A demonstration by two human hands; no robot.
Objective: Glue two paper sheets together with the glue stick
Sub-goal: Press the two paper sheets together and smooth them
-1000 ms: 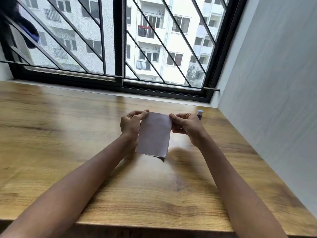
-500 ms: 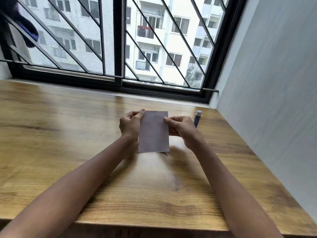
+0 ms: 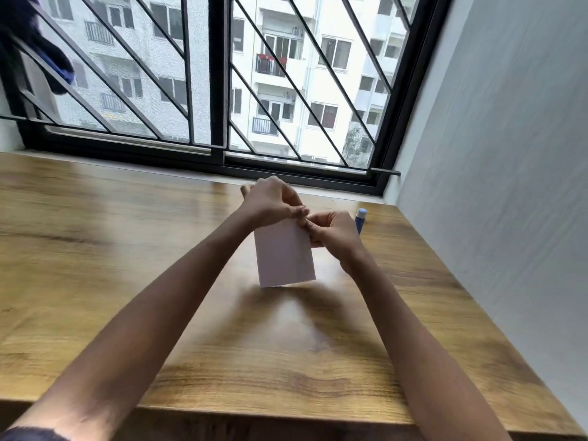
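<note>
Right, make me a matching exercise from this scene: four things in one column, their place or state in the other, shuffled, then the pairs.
Things:
1. paper
2. glue stick
3. left hand
4. table

Place or state:
A. lies beyond the right hand, near the wall
B. held upright in the air
C. wooden, under everything
D. pinches the paper's top edge

Pairs: 1-B, 2-A, 3-D, 4-C

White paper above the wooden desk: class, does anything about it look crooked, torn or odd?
Nothing torn. The white paper hangs slightly tilted, pinched at its top corner by both the left hand and right hand.
</note>
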